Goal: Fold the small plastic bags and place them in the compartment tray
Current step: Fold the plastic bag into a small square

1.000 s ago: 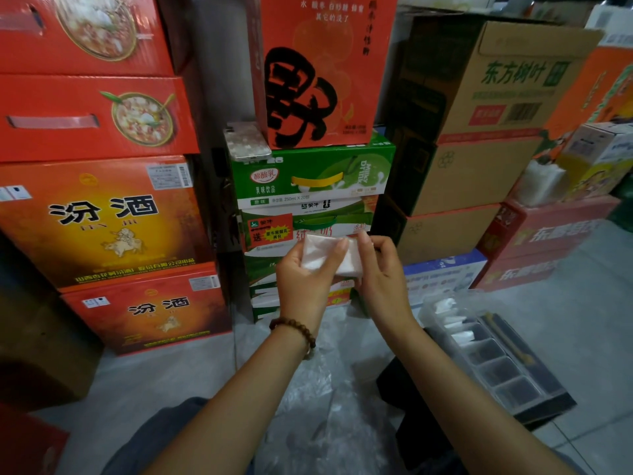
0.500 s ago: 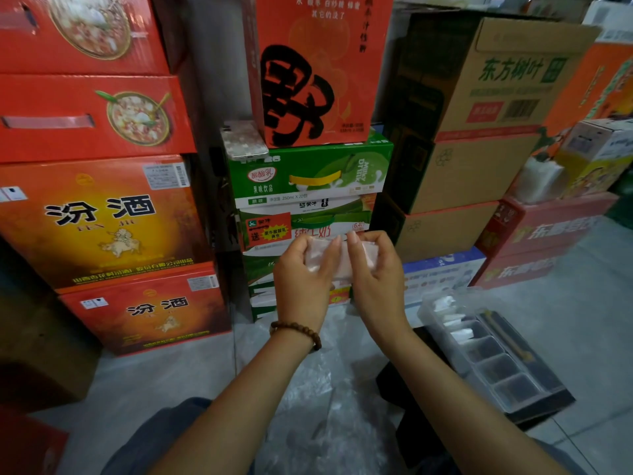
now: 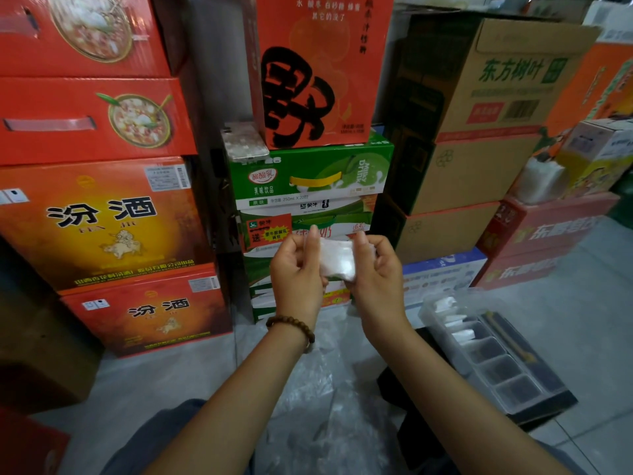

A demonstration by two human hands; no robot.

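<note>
1. Bag, small, plastic, partly folded, held in mid-air between both hands.
2. Grip: left hand and right hand each pinch 1 end with curled fingers.
3. Compartment tray sits low at right, well apart from the hands.

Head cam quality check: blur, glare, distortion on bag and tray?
Head view: bag between left hand and right hand reads soft, blown-out white, fold lines lost; tray dim and slightly smeared; stacked boxes lean outward from wide-angle distortion; lighting flat, no hard shadows.
</note>
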